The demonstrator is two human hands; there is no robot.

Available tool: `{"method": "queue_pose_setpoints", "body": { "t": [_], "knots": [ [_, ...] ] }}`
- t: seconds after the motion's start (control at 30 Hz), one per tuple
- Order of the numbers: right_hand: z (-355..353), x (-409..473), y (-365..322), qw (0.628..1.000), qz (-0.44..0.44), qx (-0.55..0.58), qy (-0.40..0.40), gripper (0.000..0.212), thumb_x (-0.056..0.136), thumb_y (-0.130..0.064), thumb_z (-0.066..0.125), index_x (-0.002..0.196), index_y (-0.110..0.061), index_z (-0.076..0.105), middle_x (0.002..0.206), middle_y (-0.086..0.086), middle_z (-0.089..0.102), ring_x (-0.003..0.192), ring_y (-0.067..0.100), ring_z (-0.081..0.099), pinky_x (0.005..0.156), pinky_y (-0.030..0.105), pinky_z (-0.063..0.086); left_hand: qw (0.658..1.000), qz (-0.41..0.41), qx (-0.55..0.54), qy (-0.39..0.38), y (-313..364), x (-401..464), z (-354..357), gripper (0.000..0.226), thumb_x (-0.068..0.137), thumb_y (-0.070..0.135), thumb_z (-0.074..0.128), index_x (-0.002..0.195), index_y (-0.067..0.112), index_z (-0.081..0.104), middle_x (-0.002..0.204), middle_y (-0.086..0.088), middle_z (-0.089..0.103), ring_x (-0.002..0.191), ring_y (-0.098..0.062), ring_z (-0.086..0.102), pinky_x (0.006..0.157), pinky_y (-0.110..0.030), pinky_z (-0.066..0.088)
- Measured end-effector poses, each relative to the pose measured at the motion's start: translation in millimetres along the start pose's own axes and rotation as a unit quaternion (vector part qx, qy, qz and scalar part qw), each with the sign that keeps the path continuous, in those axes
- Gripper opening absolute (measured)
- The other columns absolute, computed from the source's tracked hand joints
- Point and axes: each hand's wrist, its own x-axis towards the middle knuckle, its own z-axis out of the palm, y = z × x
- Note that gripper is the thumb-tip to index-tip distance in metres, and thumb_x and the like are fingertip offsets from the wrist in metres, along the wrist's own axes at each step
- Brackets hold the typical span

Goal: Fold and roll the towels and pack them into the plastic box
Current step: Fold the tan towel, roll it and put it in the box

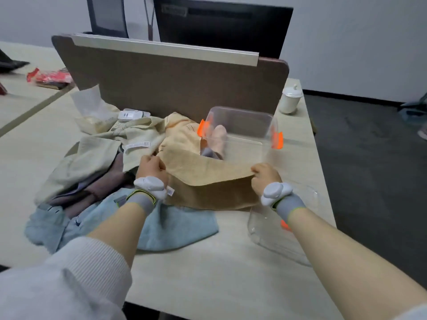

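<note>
A tan towel (208, 181) lies half folded on the table in front of me. My left hand (151, 166) pinches its left corner and my right hand (263, 175) pinches its right corner, holding the folded edge up. Behind it stands the clear plastic box (245, 125) with orange clips; a rolled pink towel (219, 137) lies inside at its left end. A blue towel (175, 225) lies under my left forearm. Cream towels (97, 155) and a mauve one (101, 183) are piled at the left.
The clear box lid (272, 236) lies at the table's right edge under my right forearm. A brown divider panel (175, 86) closes off the back. A tissue pack (92, 112) and a white lidded cup (290, 100) stand near it. Floor drops off to the right.
</note>
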Motion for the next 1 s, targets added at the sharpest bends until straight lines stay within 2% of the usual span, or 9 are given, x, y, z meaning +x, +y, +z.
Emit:
{"method": "queue_pose_setpoints", "body": {
  "t": [0.1,0.23,0.37,0.43,0.5,0.57,0.73,0.93,1.0],
  "knots": [
    [28,-2,18,0.995,0.025,-0.030,-0.090,0.051,0.087,0.003,0.043,0.137,-0.008,0.047,0.148,0.007,0.039,0.136,0.025,0.037,0.110,0.025,0.030,0.997,-0.027,0.039,-0.056,-20,-6,22,0.024,0.090,0.004,0.047,0.105,-0.001,0.064,0.127,-0.018,0.045,0.112,-0.033,0.051,0.092,-0.030,0.040],
    [57,-1,35,0.986,0.031,-0.065,-0.152,0.049,0.087,0.004,0.043,0.134,-0.005,0.048,0.143,0.010,0.043,0.132,0.028,0.041,0.106,0.028,0.034,0.991,-0.032,0.079,-0.102,-38,-12,44,0.026,0.087,0.002,0.045,0.104,0.002,0.066,0.124,-0.019,0.050,0.115,-0.032,0.050,0.094,-0.031,0.041],
    [71,0,39,0.990,0.017,-0.066,-0.126,0.044,0.086,-0.004,0.040,0.127,-0.006,0.055,0.141,0.011,0.043,0.131,0.029,0.036,0.105,0.027,0.034,0.986,-0.051,0.089,-0.134,-47,-18,57,0.023,0.087,0.006,0.049,0.105,0.004,0.064,0.125,-0.017,0.046,0.107,-0.035,0.056,0.095,-0.030,0.042],
    [75,0,39,0.992,0.016,-0.057,-0.111,0.057,0.077,-0.016,0.030,0.125,-0.005,0.058,0.138,0.014,0.043,0.129,0.030,0.036,0.101,0.024,0.033,0.985,-0.056,0.085,-0.137,-48,-19,61,0.023,0.086,0.005,0.051,0.106,0.004,0.064,0.125,-0.017,0.046,0.105,-0.036,0.056,0.094,-0.028,0.041],
    [78,3,40,0.994,0.016,-0.057,-0.096,0.049,0.083,-0.010,0.033,0.124,-0.003,0.059,0.136,0.016,0.044,0.128,0.030,0.036,0.097,0.022,0.031,0.987,-0.059,0.084,-0.126,-46,-17,62,0.023,0.087,0.005,0.051,0.106,0.003,0.065,0.125,-0.018,0.048,0.106,-0.036,0.056,0.094,-0.028,0.041],
    [79,6,41,0.996,0.015,-0.047,-0.072,0.042,0.086,0.007,0.039,0.122,-0.001,0.060,0.134,0.017,0.045,0.127,0.030,0.036,0.097,0.023,0.032,0.987,-0.060,0.088,-0.121,-44,-12,62,0.024,0.088,0.004,0.050,0.106,0.002,0.065,0.125,-0.019,0.047,0.108,-0.036,0.054,0.096,-0.028,0.039],
    [70,13,32,0.999,0.019,-0.029,-0.032,0.044,0.088,0.009,0.037,0.122,-0.003,0.061,0.132,0.018,0.047,0.128,0.029,0.036,0.099,0.027,0.033,0.983,-0.024,0.116,-0.142,-38,-9,54,0.031,0.084,-0.002,0.050,0.113,0.003,0.061,0.126,-0.018,0.045,0.114,-0.035,0.051,0.098,-0.030,0.039],
    [41,23,11,0.999,-0.046,-0.004,0.001,0.045,0.086,-0.001,0.029,0.113,0.003,0.064,0.129,0.019,0.050,0.125,0.030,0.040,0.095,0.025,0.028,0.967,0.026,0.222,-0.119,-23,-10,26,0.029,0.090,0.023,0.052,0.115,0.011,0.060,0.122,-0.014,0.049,0.115,-0.034,0.047,0.094,-0.037,0.041],
    [31,26,1,0.997,-0.074,-0.016,0.005,0.036,0.091,0.001,0.036,0.116,0.000,0.063,0.131,0.018,0.046,0.125,0.029,0.041,0.095,0.025,0.032,0.950,0.059,0.285,-0.115,-13,-15,10,0.031,0.087,0.032,0.054,0.113,0.017,0.063,0.125,-0.009,0.046,0.119,-0.031,0.041,0.096,-0.036,0.037]
  ]
}}
